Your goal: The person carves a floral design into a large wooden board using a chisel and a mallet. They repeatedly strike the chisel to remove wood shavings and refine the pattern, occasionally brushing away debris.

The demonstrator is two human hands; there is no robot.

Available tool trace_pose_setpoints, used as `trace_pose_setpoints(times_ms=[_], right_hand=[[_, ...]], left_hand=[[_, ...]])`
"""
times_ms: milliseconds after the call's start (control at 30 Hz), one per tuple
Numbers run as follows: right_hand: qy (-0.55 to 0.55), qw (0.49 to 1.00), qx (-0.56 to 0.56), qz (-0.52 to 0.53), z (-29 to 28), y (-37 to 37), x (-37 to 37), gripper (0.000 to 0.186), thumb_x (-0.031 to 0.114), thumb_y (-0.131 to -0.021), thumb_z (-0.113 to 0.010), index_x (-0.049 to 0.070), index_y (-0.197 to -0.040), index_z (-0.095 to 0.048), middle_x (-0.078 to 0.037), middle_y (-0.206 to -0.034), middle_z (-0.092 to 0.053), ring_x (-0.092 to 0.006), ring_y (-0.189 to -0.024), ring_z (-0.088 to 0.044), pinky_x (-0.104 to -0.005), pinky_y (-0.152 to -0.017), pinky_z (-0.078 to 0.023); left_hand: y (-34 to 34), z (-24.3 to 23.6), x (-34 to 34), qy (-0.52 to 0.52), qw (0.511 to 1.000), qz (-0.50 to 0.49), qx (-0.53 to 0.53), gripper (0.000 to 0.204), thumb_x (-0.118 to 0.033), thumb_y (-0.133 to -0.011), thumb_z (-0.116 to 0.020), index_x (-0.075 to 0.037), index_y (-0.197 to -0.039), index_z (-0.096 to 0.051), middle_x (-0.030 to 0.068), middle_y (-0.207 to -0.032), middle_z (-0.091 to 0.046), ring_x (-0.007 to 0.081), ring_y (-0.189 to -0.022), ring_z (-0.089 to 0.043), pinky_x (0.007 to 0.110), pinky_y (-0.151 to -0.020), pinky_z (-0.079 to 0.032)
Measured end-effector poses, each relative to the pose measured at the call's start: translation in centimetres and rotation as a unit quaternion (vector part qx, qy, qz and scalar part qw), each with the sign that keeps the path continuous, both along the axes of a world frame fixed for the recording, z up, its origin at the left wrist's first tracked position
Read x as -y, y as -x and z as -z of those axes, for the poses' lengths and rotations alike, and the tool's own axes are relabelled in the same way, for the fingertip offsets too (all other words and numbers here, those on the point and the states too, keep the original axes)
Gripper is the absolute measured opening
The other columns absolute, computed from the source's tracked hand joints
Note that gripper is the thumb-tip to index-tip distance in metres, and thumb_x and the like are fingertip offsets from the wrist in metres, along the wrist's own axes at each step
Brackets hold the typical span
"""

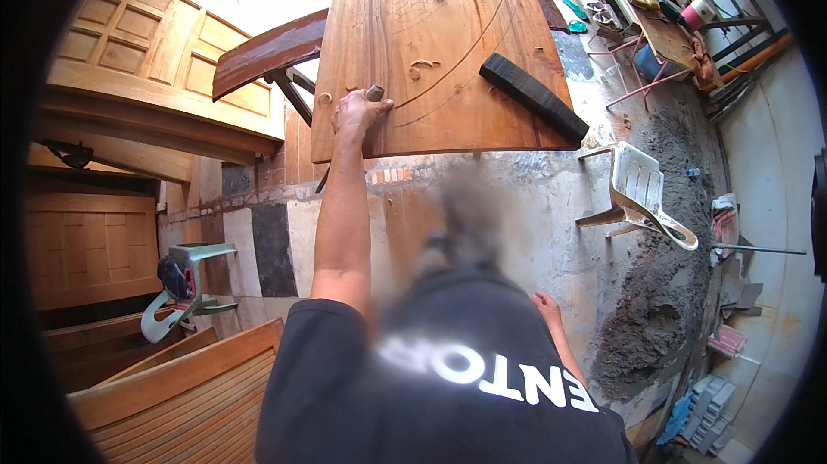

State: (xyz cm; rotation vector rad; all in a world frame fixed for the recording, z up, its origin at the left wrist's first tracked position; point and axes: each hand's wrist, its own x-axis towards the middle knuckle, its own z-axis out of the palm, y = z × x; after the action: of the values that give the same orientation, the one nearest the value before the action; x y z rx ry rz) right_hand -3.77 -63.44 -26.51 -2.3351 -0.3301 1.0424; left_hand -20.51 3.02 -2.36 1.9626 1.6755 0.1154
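R hand [544,302] low by R hip, can't tell if fingers are apart or together. L hand [351,114] on worktop [448,130], near L part, fingers clamped on stub [374,93]: short, grey-brown, mostly hidden; visible end pts fwd/R, full axis unclear. Worktop: orange-brown grained wood, long axis running away. 1 black block [534,100], R side, slants fwd-L.

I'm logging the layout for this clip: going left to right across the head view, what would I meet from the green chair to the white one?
Green plastic chair → left hand → curled wood shaving → dark block → white plastic chair.
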Motion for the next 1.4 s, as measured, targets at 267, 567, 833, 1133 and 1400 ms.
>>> trace_pose_setpoints(times_ms=[267,567,833,1133,1400], right_hand=[[-0.002,1.0,-0.005,-0.007,-2.4,0.3,-1.1,0.05,0.037,-0.094,-0.075,0.004,-0.13,-0.069,-0.008,-0.094,-0.074,-0.0137,-0.084,-0.066,-0.0296,-0.078,-0.054],[-0.017,1.0,-0.022,0.011,-1.0,0.6,-0.2,0.051,0.037,-0.095,-0.074,0.004,-0.133,-0.068,-0.009,-0.1,-0.075,-0.0151,-0.089,-0.066,-0.0304,-0.082,-0.054],[0.015,1.0,-0.001,0.0,-0.7,1.4,-0.1,0.053,0.042,-0.093,-0.074,0.006,-0.131,-0.069,-0.012,-0.102,-0.075,-0.0187,-0.094,-0.069,-0.0333,-0.086,-0.054],[0.006,0.996,-0.029,0.084,2.1,4.9,1.0,0.05,0.043,-0.093,-0.072,0.009,-0.129,-0.07,-0.013,-0.103,-0.075,-0.0232,-0.094,-0.07,-0.0356,-0.088,-0.054],[-0.028,0.974,-0.067,0.216,8.9,16.6,3.3,0.055,0.038,-0.097,-0.07,0.003,-0.139,-0.062,-0.014,-0.12,-0.073,-0.0229,-0.109,-0.068,-0.0352,-0.097,-0.052]], left_hand=[[0.5,0.6,-0.5,-0.009,1.0,0.021,0.009,0.059,-0.054,-0.075,-0.084,-0.012,-0.115,-0.077,0.0118,-0.113,-0.077,0.0284,-0.109,-0.071,0.041,-0.095,-0.052],[0.7,0.4,-0.3,-0.013,0.999,0.029,0.027,0.059,-0.055,-0.075,-0.084,-0.011,-0.114,-0.077,0.0125,-0.112,-0.077,0.029,-0.109,-0.072,0.042,-0.094,-0.052],[1.0,0.7,-0.4,-0.02,0.999,0.03,0.019,0.056,-0.054,-0.074,-0.084,-0.012,-0.111,-0.078,0.0122,-0.111,-0.077,0.0293,-0.107,-0.072,0.042,-0.095,-0.052],[0.2,1.8,-1.2,0.026,0.994,0.062,0.084,0.054,-0.047,-0.074,-0.087,-0.009,-0.111,-0.077,0.0126,-0.111,-0.078,0.0251,-0.106,-0.072,0.039,-0.094,-0.053],[2.2,-0.6,-1.8,0.047,0.994,0.09,0.049,0.035,-0.036,-0.082,-0.089,-0.008,-0.094,-0.073,-0.0039,-0.077,-0.066,0.0093,-0.071,-0.058,0.028,-0.066,-0.046]])
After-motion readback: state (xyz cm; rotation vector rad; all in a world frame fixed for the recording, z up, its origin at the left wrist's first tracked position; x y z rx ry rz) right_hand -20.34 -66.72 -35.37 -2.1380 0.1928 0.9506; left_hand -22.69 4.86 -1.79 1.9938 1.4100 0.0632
